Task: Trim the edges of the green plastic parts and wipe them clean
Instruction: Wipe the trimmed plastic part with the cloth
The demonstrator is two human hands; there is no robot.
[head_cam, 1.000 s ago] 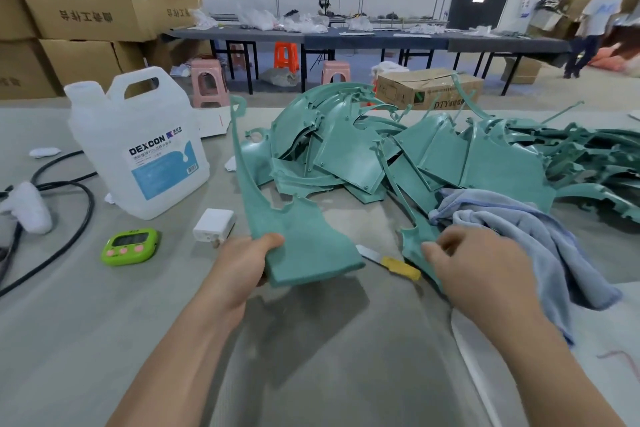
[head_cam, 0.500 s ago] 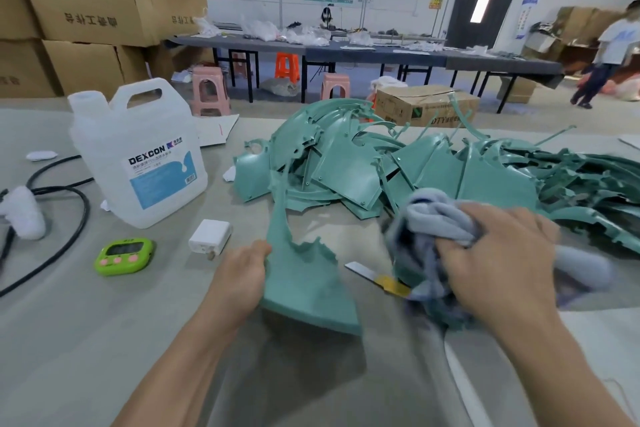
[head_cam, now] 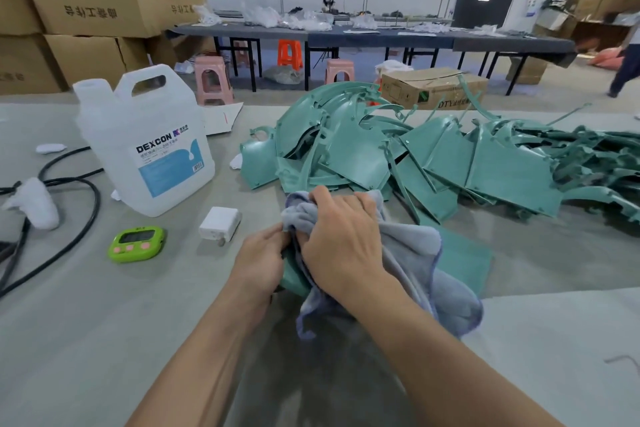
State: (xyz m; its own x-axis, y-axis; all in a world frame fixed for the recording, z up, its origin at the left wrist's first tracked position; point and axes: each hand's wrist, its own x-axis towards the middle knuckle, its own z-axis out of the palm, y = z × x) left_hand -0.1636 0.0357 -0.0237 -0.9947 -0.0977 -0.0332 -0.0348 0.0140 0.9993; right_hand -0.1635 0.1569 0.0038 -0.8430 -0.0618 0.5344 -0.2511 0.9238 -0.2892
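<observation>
A: Where is the green part (head_cam: pixel 460 262) held?

B: At its near-left edge, pinched in the left hand (head_cam: pixel 258 262) — the right hand (head_cam: pixel 341 243) is clenched on the grey cloth (head_cam: pixel 415 253), now pressed over it.

A: What was changed?

B: 1 second ago the cloth lay aside; wiping is judged begun. The pile of parts (head_cam: pixel 433 163) lies beyond the grip.

The right hand (head_cam: pixel 341 239) has carried the cloth (head_cam: pixel 412 253) left onto the held part (head_cam: pixel 464 260). Both hands now meet.
</observation>
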